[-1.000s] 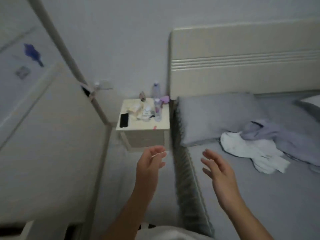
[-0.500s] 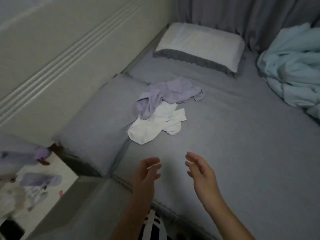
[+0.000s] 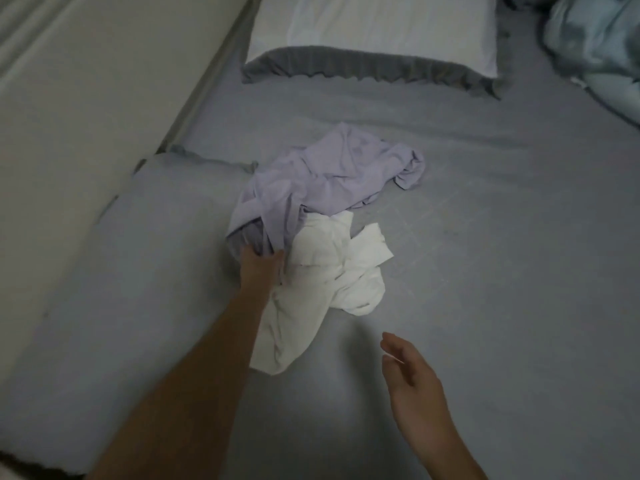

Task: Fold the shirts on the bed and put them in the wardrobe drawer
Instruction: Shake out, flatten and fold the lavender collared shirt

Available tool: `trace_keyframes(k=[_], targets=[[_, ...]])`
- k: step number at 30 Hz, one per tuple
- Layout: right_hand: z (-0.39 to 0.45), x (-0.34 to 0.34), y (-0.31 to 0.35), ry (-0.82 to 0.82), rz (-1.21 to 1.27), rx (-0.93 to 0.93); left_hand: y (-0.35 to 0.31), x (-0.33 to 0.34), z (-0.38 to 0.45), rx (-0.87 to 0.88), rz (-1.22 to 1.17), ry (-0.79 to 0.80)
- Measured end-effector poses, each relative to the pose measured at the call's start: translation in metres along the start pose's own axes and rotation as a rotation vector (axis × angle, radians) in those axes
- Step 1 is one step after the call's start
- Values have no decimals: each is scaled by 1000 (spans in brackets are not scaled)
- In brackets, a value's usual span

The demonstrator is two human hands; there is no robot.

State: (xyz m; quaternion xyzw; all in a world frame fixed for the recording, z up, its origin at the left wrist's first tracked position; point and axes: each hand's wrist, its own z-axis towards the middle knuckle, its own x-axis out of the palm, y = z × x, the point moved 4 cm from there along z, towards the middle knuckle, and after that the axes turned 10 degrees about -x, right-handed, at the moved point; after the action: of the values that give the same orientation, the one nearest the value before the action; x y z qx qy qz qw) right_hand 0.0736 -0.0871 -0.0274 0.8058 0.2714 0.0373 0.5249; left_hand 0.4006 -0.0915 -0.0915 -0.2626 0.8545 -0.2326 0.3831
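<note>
Obs.: my left hand (image 3: 259,266) is stretched out ahead of me, fingers curled into the near edge of the lilac shirt (image 3: 322,174), a bunch of its cloth gathered in the grip. The fingertips are buried in the folds, so I cannot tell how much fabric is actually caught. My right hand (image 3: 412,379) hovers low over the bed sheet (image 3: 502,271), relaxed, fingers loosely spread, holding nothing.

Position of work: the lilac shirt lies crumpled just beyond my left hand, running away and to the right. The white shirt (image 3: 322,282) sits immediately right of that hand, touching my wrist and forearm; its far end is tucked under the lilac one. It lies between my two hands, nearer the left. A grey pillow (image 3: 138,271) is left of my left arm. A white pillow (image 3: 374,26) and a pale blue blanket (image 3: 602,46) lie well beyond both hands.

Handling, my judgement: both shirts look thin, soft and light, with no stiffness at all. They will drape and sag from any single grip point, and a one-point lift gives only a dangling bundle. Because the two overlap, pulling the lilac one may drag the white along with it.

Where to hold: I would look for the shoulder seams or the collar line and take one in each hand, so that the garment hangs flat. Neither is identifiable in the heap at present.
</note>
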Motion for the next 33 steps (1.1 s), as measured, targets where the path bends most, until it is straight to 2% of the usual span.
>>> trace_keyframes(k=[4, 8, 12, 15, 17, 19, 20, 23, 25, 27, 29, 31, 33], targets=[[12, 10, 2, -40, -10, 67, -10, 8, -13, 67, 67, 70], [10, 5, 58, -27, 58, 71, -35, 3, -119, 286, 39, 192], [-10, -18, 125, 115, 242, 53, -40, -1, -267, 401, -28, 552], [-44, -61, 149, 16, 169, 20, -29, -2, -344, 381, -8, 735], [-70, -92, 150, -61, 121, 46, -18, -9, -363, 362, 12, 697], [-94, -118, 153, -95, 160, 69, -11, -12, -373, 367, 61, 560], [-106, -129, 155, -97, 201, 69, -11, -9, -379, 378, 103, 507], [-136, -160, 168, -81, 268, 17, -16, 16, -403, 421, 218, 486], [-153, -182, 176, -56, 295, -25, -21, 25, -409, 409, 305, 360], [-169, -210, 183, -19, 323, -71, -31, 21, -416, 350, 202, 227], [-184, -242, 191, 32, 353, -128, -41, 18, -433, 281, 89, 232], [-196, -276, 195, 55, 261, -196, -54, 25, -457, 307, 127, 283], [-198, -316, 195, -40, -43, -234, -77, 26, -484, 413, 139, 271]])
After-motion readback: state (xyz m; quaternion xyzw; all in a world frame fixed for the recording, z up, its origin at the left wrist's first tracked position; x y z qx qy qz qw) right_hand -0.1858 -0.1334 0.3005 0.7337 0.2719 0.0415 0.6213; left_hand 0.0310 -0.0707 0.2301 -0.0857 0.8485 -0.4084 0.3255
